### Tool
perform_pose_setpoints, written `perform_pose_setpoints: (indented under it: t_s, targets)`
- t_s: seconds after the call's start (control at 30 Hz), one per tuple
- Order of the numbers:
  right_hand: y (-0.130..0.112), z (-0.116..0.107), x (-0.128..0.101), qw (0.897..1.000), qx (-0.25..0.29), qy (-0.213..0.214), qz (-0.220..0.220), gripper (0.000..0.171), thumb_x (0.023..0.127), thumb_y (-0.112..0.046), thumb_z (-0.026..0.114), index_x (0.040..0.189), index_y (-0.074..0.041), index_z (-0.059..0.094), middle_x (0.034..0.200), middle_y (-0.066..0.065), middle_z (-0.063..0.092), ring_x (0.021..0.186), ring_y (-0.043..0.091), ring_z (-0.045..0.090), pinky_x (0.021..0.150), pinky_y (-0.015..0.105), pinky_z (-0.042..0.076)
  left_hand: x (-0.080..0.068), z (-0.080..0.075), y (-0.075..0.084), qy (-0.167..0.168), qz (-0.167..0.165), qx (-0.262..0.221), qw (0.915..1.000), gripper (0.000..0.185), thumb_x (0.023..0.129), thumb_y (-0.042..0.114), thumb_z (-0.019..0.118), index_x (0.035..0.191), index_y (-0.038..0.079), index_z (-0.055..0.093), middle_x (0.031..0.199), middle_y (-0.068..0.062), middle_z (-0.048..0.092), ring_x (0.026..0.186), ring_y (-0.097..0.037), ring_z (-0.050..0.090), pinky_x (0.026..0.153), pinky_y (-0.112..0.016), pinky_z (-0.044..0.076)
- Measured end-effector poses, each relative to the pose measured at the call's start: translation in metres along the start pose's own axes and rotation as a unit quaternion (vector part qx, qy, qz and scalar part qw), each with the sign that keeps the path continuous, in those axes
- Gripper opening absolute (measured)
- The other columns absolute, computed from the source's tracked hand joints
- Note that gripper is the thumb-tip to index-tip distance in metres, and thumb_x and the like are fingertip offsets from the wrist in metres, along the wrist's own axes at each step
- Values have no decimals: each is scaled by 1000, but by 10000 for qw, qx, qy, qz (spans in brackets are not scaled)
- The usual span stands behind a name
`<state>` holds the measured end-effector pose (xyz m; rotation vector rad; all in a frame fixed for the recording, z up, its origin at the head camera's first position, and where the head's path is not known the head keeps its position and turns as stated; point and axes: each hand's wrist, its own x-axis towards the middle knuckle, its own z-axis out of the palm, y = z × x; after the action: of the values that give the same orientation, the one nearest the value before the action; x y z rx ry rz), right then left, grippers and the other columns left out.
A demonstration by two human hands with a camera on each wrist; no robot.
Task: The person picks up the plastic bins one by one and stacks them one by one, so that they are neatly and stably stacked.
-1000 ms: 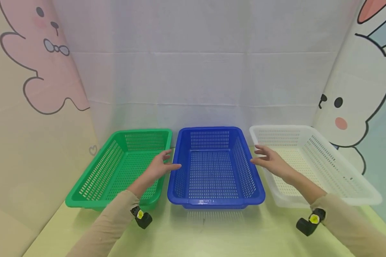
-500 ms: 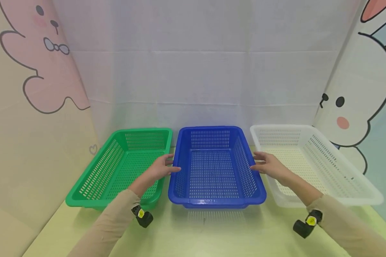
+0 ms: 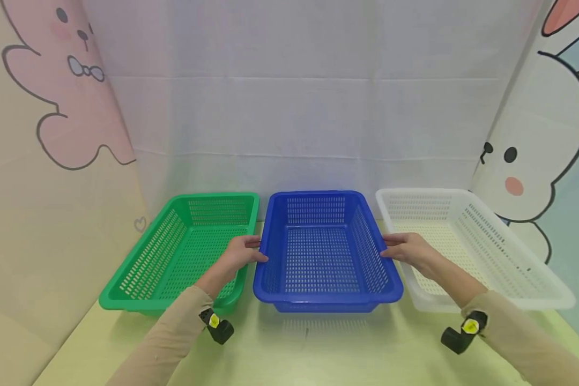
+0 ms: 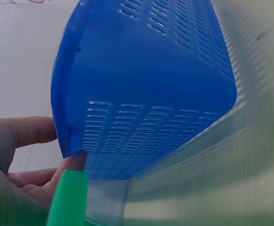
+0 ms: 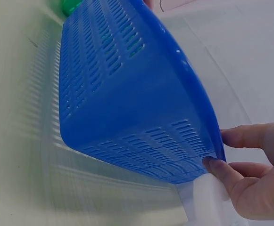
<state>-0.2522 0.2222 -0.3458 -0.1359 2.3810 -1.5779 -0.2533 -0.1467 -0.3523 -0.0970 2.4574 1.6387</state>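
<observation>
A blue plastic basket point(image 3: 318, 260) with slotted walls stands in the middle in the head view, with nothing inside. On its left side my left hand point(image 3: 239, 254) pinches the rim, thumb on top and fingertips underneath, as the left wrist view of the blue wall point(image 4: 151, 80) shows. My right hand point(image 3: 410, 252) holds the opposite rim the same way; in the right wrist view its fingertips point(image 5: 215, 165) press under the lip. Whether the basket's base touches the table, I cannot tell.
Close on the left is a green basket point(image 3: 202, 262), its right rim beneath my left hand. A white basket point(image 3: 451, 257) stands on the right, under my right wrist. All rest on a pale yellow-green table point(image 3: 299, 354) before a white cloth backdrop point(image 3: 294, 107).
Both hands have come down onto the blue basket's side rims and taken hold, thumbs and fingers closing on them. The basket's near rim sits slightly higher in view; the other baskets stay put.
</observation>
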Motion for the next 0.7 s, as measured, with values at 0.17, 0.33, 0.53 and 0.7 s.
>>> perform_pose_setpoints:
  t_s: [0.17,0.33,0.53,0.7]
  targets:
    - [0,-1,-1,9995,324,-7,24,60,84,-5,58,133,15,29,134,30,36,116,30,50,97,35,40,2,0,1,-34,-103,-217,9997,61,76,-4,65,131,-6,41,130,-22,47,118,-34,46,97,-44,40]
    - [0,-2,-4,9978,662,48,-67,61,85,-5,58,134,15,27,136,30,32,108,18,55,93,27,43,2,-1,-1,-84,-99,-306,9994,62,75,-4,65,132,-6,40,130,-22,47,118,-35,46,97,-45,40]
    - [-4,-2,-8,9932,1101,146,-346,65,84,-9,61,134,15,27,135,29,33,89,-1,59,85,19,47,0,-5,0,-100,-131,-247,9996,61,74,-5,64,131,-6,41,128,-22,48,116,-35,47,96,-45,41]
    - [-10,-3,-13,9876,1477,297,-433,68,84,-13,64,136,11,27,118,7,59,89,0,61,82,17,48,-4,-7,4,-147,-183,-241,9994,62,73,-5,64,131,-6,41,128,-21,48,116,-34,47,96,-45,41]
